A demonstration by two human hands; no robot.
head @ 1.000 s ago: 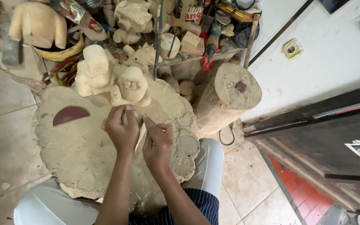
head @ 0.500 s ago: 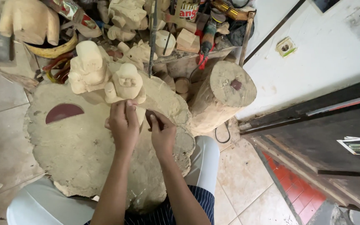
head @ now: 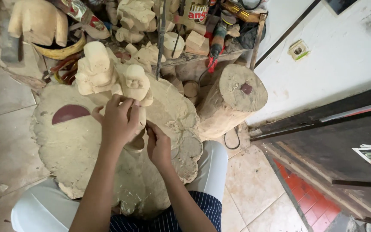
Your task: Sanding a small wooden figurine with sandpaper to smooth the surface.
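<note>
A pale, rough-cut wood carving [head: 121, 81] with rounded figure shapes stands upright on a dusty, sawdust-coloured pad [head: 78, 146] across the lap.

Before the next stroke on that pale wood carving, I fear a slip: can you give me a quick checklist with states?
1. Left hand grips the wood carving: ok.
2. Right hand at the carving's lower part: ok.
3. Tool in the right hand: cannot tell, hidden.
4. Carving rests on the dusty slab across the lap: ok.
5. Log stump stands apart from both hands: ok.
</note>
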